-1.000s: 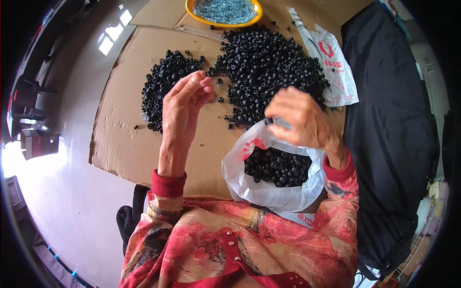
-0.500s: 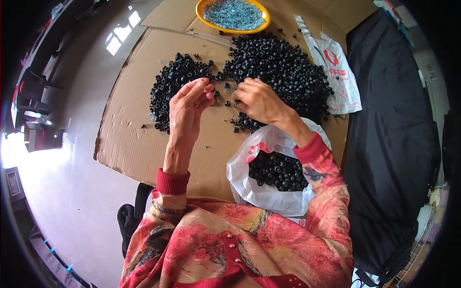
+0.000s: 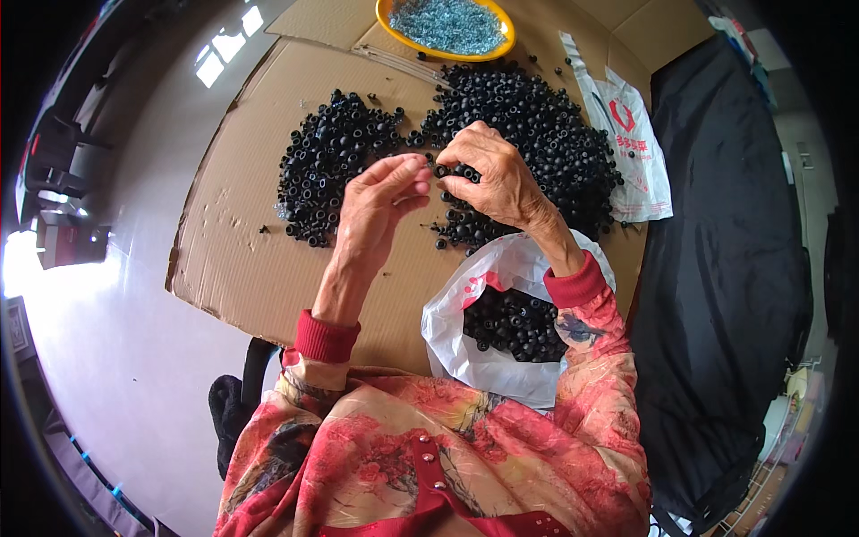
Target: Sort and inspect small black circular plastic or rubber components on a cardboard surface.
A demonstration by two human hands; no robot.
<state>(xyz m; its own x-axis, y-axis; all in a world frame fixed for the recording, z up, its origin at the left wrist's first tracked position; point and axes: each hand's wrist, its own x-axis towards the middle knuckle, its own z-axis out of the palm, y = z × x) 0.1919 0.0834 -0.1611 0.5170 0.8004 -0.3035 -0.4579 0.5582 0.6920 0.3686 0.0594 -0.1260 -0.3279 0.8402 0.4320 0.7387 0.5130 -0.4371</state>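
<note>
Over the cardboard, my left hand (image 3: 383, 199) is closed, thumb and fingertips pinched together. Whatever it pinches is too small to make out. Facing it, almost touching at the fingertips, my right hand (image 3: 501, 177) has thumb and forefinger curled round a small black round part (image 3: 441, 170). Behind my right hand spreads a large heap of black round parts (image 3: 537, 116), some hollow like rings or caps. A smaller heap of similar parts (image 3: 313, 170) lies beyond and left of my left hand. An opened white plastic bag (image 3: 528, 380) below my right wrist holds more black parts (image 3: 519, 324).
A yellow-rimmed dish (image 3: 512, 38) of small clear bluish pieces (image 3: 447, 27) stands at the far edge. Flat on the right lies another white plastic bag (image 3: 646, 192). Black fabric (image 3: 725, 268) borders the cardboard sheet (image 3: 268, 277) on the right.
My two hands have come closer, the left shifting right and the right now meeting it at the fingertips. The right hand has turned, showing its thumb and forefinger round a black part.
</note>
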